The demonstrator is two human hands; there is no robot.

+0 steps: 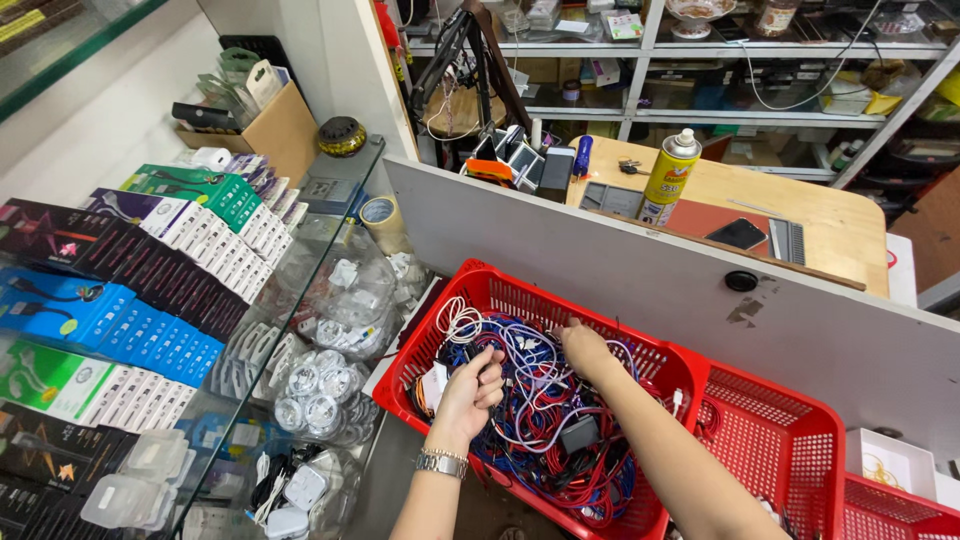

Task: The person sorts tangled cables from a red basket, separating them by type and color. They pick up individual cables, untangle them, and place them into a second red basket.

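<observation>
A red plastic basket (520, 293) holds a tangle of white, blue and red cables (545, 415) with a dark adapter block (578, 433) among them. My left hand (470, 390), a metal watch on its wrist, is curled around white cable strands at the basket's left side. My right hand (583, 347) reaches into the far middle of the tangle, fingertips pinching a white cable near the back wall of the basket.
A second red basket (790, 450) sits to the right. Rows of boxed accessories (150, 290) fill a glass counter (320, 260) on the left. A grey partition (620, 270) stands behind the baskets, with a wooden desk (830, 215), a spray can (668, 178) and a phone (737, 234) beyond it.
</observation>
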